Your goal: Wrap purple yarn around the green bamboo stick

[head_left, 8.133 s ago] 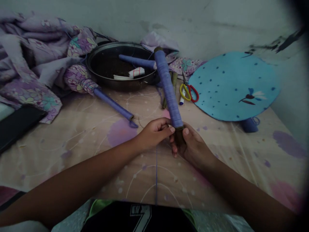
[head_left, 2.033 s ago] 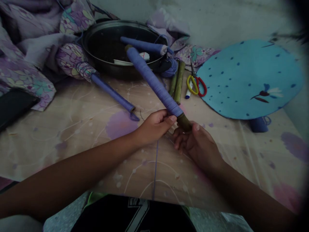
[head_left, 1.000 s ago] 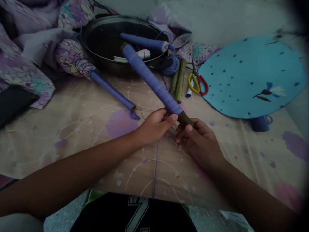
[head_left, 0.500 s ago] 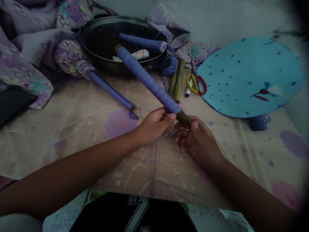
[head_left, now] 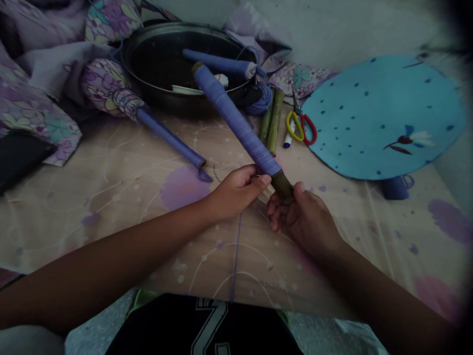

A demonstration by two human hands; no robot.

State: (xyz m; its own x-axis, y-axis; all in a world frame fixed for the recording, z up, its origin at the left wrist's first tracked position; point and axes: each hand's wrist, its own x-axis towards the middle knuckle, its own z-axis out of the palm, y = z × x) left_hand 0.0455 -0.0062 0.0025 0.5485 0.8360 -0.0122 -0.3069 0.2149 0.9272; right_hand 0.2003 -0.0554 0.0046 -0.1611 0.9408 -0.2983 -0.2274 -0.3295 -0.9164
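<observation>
A green stick wrapped in blue-purple yarn (head_left: 238,121) slants from the black basin down to my hands, its bare end nearest me. My left hand (head_left: 242,192) pinches the yarn's lower edge between thumb and fingers. Around the bare end, my right hand (head_left: 303,212) has its thumb on one side and curled fingers beneath. A strand of yarn (head_left: 237,256) runs from below my left hand to the table's front edge.
The black basin (head_left: 155,84) holds another wrapped stick (head_left: 221,64). A cloth-topped wrapped handle (head_left: 172,138) lies left. Bare green sticks (head_left: 274,123), scissors (head_left: 303,128), a marker (head_left: 287,142) and a blue fan-shaped board (head_left: 369,118) are at right.
The upper end of the wrapped stick has swung to the right and toward the front, and the stick is now steeper. My hands have stayed nearly in place around its lower end.
</observation>
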